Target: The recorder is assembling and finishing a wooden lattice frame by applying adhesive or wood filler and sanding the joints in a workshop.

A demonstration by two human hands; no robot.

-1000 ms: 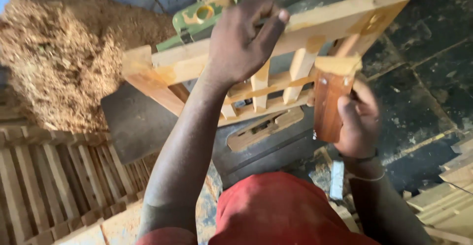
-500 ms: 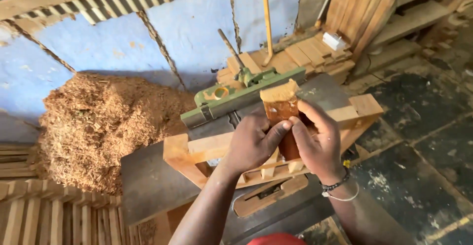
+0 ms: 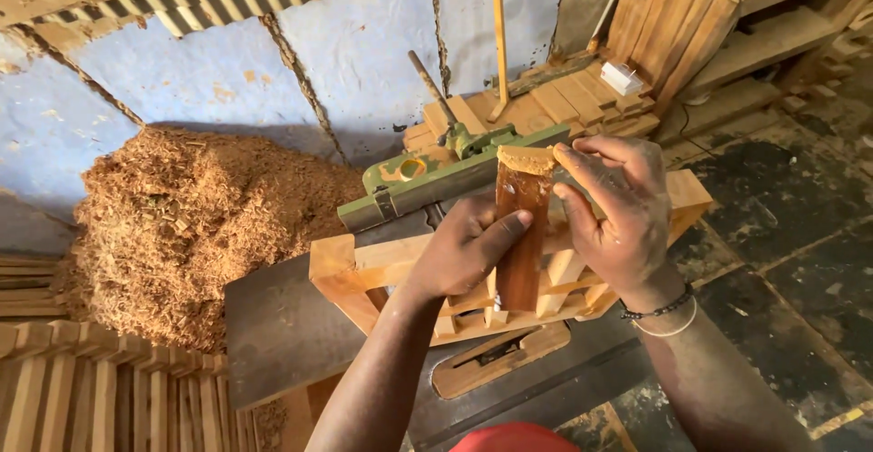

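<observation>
Both hands had closed in, the left hand (image 3: 464, 252) and right hand (image 3: 618, 211) pinching the upright brown slat (image 3: 520, 234) over the wooden frame (image 3: 364, 266), not yet seated among its slats.

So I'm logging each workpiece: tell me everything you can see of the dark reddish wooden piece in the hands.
The dark wooden piece is a narrow, flat strip of reddish-brown wood with a paler, rough-looking top end. It stands nearly upright, its lower end down among the slats of the pale wooden frame on the machine table. The left hand presses its thumb against its left edge; the right hand touches its top with the fingertips.
</observation>
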